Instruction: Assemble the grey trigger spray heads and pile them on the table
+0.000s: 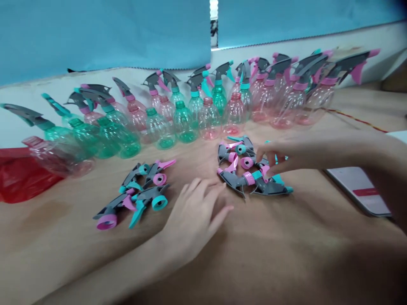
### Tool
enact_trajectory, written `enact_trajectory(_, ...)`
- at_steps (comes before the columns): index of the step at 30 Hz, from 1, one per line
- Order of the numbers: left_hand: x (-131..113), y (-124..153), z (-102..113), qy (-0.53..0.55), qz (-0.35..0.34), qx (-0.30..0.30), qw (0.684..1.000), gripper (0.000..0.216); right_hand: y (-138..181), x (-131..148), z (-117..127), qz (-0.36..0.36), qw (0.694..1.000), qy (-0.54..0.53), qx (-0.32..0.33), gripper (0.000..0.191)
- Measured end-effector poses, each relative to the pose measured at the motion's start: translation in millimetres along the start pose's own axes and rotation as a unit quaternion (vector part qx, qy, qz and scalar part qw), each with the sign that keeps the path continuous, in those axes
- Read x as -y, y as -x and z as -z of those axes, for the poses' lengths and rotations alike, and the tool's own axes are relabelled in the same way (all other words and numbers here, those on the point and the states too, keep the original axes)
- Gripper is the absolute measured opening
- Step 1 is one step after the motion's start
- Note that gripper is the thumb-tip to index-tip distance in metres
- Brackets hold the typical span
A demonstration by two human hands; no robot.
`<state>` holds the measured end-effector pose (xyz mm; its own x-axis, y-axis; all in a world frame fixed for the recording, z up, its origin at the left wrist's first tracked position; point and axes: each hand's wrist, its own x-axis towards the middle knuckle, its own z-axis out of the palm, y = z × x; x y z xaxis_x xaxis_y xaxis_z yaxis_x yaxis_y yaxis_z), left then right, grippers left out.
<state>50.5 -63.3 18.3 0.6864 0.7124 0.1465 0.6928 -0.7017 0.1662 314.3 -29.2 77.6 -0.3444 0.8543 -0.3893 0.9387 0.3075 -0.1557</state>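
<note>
A person's left hand (193, 212) is resting flat on the table (286, 254), fingers loosely spread, while the right hand (273, 159) is pinching a trigger head (254, 177) in the right-hand pile. A second pile (140, 192) is lying to the left. Farther back, capped bottles (286, 93) are outnumbering open-necked bottles (208, 118), suggesting the fitting is well along. No writing is showing legibly.

Row of pink and green spray bottles (178, 114) along the back of the surface (286, 237). Red bag (19, 173) far left, white tablet (359, 190) on the right, blue sheet (111, 29) behind.
</note>
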Motion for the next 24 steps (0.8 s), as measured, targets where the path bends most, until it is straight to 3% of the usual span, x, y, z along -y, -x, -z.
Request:
enact_trajectory(5, -17.1, -56.4, -19.5, 0.055, -0.005, -0.035, 0.998, 0.032, -12.7, 7.6, -10.0, 0.02, 1.0, -0.003, -0.019, 0.032)
enact_trajectory(8, -17.3, -70.2, -30.2, 0.057, -0.012, -0.025, 0.998, 0.025, -16.6, 9.7, -16.4, 0.039, 0.999, -0.01, -0.012, 0.025)
enact_trajectory(15, 1.0, -41.2, -32.2, 0.144, -0.019, -0.072, 0.987, 0.014, -22.5, 4.9, -17.8, 0.024, 1.0, 0.001, 0.017, 0.021)
enact_trajectory(21, 15.8, -14.3, -24.9, 0.237, 0.081, -0.118, 0.961, 0.025, -13.2, 13.3, -4.2, -0.006, 0.999, 0.029, 0.024, 0.014)
enact_trajectory(24, 19.9, -13.0, -24.5, 0.264, 0.104, -0.135, 0.949, 0.027, -7.5, 27.3, 4.2, 0.0, 0.999, 0.035, -0.025, 0.009)
